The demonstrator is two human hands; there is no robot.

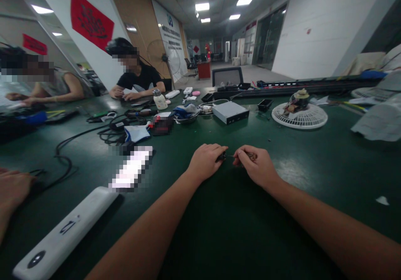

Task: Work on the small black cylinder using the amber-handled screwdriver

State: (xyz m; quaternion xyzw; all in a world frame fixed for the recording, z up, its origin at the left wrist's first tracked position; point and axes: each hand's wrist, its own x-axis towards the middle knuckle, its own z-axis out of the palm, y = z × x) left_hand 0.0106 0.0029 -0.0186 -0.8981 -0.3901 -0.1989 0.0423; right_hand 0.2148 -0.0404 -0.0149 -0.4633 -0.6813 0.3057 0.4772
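A silver box (230,112) lies near a white fan grille (313,119).

Premises are operating as an electronics workshop: a long green-topped table (238,230) is carrying cables (119,125), a metal device case (230,112) and a white fan grille (299,119), while a co-worker (136,73) is sitting opposite beneath ceiling panel lights (202,6).

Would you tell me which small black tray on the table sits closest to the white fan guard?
The black tray just left of the fan guard, right of the silver metal box; the other tray sits left of that box.
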